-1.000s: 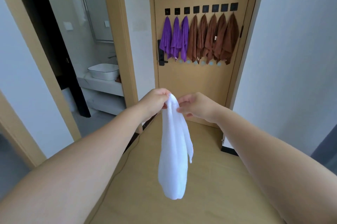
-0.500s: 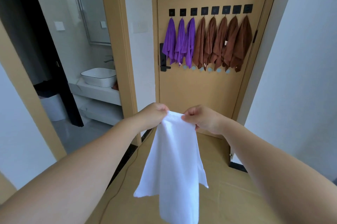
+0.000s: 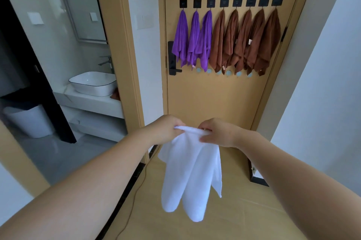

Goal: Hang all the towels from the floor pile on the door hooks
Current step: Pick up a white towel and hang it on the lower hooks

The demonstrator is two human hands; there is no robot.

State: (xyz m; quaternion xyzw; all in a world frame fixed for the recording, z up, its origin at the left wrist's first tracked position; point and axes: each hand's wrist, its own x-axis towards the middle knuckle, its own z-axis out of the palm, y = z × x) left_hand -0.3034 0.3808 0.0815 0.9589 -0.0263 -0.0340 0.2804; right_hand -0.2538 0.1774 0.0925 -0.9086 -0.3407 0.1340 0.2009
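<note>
A white towel (image 3: pixel 190 173) hangs in front of me, held by its top edge. My left hand (image 3: pixel 164 129) pinches that edge on the left and my right hand (image 3: pixel 218 132) pinches it on the right, a short span apart. Ahead stands the tan door (image 3: pixel 214 99) with a row of black square hooks (image 3: pixel 224 2). Three purple towels (image 3: pixel 192 40) hang on the left hooks and several brown towels (image 3: pixel 246 42) on the others. A second row of small pale round hooks (image 3: pixel 228 72) shows just below the hanging towels. The floor pile is out of view.
A black door handle (image 3: pixel 172 59) sits at the door's left edge. To the left opens a bathroom with a white basin (image 3: pixel 93 83) and a white bin (image 3: pixel 31 120). A white wall (image 3: pixel 322 83) closes the right side. A thin cable (image 3: pixel 134 200) runs along the tan floor.
I have come closer to the door. My hands have spread the towel's top edge from a bunched grip to a short span, and the towel now hangs in two folds.
</note>
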